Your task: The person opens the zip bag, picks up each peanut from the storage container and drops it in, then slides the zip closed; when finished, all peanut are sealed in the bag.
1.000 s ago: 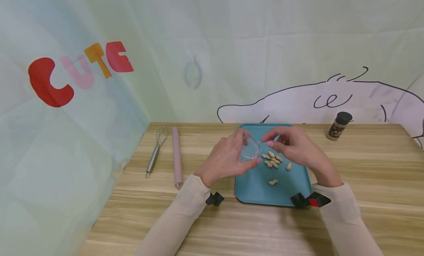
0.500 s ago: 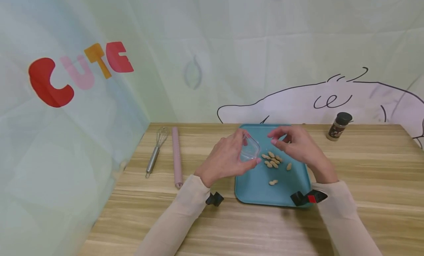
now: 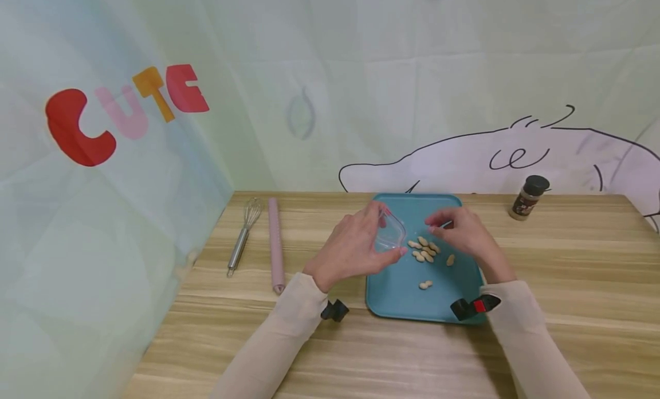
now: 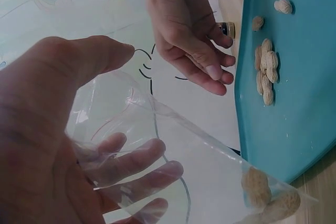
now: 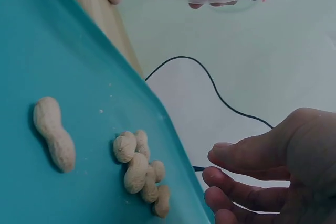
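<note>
Your left grip (image 3: 354, 247) holds the clear bag (image 3: 391, 237) between thumb and fingers, with its mouth spread, at the left side of the tray (image 3: 397, 301). Your right grip (image 3: 461, 233) has loosely bent fingers, a small gap beside the thumb, and I see nothing in it. Compared with one second ago, it has drawn back from the bag to the right, so the mouth now stands free of it. Two peanuts (image 4: 256, 186) seem inside the bag's corner; the other peanuts (image 3: 424, 250) lie on the tray, most clustered, two apart.
</note>
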The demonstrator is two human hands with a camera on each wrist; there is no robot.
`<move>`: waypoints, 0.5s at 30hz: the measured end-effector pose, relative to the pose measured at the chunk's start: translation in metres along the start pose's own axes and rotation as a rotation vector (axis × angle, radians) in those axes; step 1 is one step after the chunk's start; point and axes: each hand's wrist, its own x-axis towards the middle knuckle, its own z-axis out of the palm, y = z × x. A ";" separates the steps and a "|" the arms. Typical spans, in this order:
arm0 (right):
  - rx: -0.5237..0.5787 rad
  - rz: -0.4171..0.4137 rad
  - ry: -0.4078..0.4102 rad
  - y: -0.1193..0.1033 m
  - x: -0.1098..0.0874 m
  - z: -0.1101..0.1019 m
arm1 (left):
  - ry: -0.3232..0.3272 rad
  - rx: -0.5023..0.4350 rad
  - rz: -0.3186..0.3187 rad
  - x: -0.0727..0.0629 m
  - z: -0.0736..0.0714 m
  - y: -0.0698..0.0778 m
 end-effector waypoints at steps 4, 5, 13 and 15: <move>-0.010 0.009 -0.001 0.004 0.003 0.005 | -0.002 0.004 0.005 0.000 0.000 0.000; -0.015 0.010 0.000 0.005 0.003 0.006 | -0.003 0.005 0.007 0.000 0.000 0.000; -0.023 0.026 -0.016 0.007 0.007 0.015 | -0.002 0.017 0.012 0.000 0.000 0.000; -0.028 0.028 -0.023 0.008 0.008 0.017 | -0.002 0.021 0.011 0.000 0.000 0.001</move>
